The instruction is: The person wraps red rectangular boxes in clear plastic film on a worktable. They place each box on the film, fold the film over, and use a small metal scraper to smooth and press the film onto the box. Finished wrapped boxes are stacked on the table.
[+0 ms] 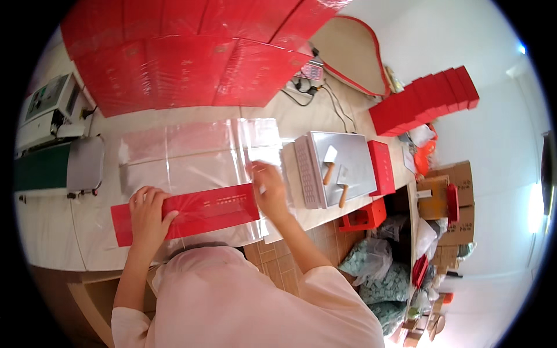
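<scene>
A long flat red box (pixel 212 209) lies at the near edge of the table, slightly tilted. My left hand (pixel 149 217) grips its left part, fingers over the top and thumb along the near side. Clear plastic film (pixel 191 165) spreads behind the box and also shows beneath it. Just past the box's right end, my right hand (pixel 270 188) has its fingers curled at the film's right part and seems to pinch it. Motion smears those fingertips a little.
Film-wrapped red boxes (pixel 185 72) stand stacked at the back. At left is a machine with a green belt (pixel 43 171). To the right, a metal hot plate (pixel 348 156) bears two wooden-handled scrapers (pixel 343 196), beside another red box (pixel 380 168). A red stool (pixel 365 216) stands below.
</scene>
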Demonstrator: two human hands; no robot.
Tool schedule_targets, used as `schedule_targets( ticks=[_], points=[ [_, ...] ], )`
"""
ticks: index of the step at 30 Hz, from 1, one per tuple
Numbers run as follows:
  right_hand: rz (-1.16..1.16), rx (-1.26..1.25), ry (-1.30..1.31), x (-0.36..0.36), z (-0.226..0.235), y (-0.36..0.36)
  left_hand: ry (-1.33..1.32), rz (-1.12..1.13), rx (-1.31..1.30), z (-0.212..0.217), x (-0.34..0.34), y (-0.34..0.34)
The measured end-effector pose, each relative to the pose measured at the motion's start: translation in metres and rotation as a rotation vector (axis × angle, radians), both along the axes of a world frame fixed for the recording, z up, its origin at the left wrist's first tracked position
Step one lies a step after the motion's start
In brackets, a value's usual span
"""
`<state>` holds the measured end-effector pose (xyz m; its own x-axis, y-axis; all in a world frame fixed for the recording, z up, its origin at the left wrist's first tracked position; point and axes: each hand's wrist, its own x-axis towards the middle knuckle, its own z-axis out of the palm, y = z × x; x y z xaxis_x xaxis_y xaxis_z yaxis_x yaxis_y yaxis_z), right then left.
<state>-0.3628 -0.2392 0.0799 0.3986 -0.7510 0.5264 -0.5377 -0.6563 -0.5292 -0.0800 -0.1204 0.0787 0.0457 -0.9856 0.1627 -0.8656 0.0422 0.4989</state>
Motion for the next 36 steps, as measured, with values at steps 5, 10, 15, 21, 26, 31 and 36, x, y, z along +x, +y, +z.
schedule_targets(
  ticks=[5,10,15,21,26,31,36],
  points=[
    [-0.78,-0.039,0.194,-0.162,-0.037,-0.065,-0.005,-0.013,-0.007,0.001,-0.001,-0.002],
    [-1.459,0.369,0.839,-0.284,-0.071,-0.059,0.005,0.005,0.008,0.001,0.003,0.004],
    [-1.088,0.518,0.843,-0.35,-0.121,-0.039,-0.009,0.021,0.03,0.0,0.003,0.003],
    [-0.895,0.303,-0.079,-0.306,-0.093,-0.045,-0.01,0.034,-0.038,-0.005,0.004,0.008],
    [0.016,0.596,0.044,-0.106,0.025,0.026,-0.013,0.018,-0.042,-0.005,0.002,0.007],
    [0.574,0.534,0.326,-0.017,0.044,0.047,0.005,0.013,-0.026,-0.005,0.004,0.006],
    [0.557,0.46,0.39,-0.001,0.04,0.038,0.0,0.022,-0.024,-0.007,0.004,0.006]
  ],
)
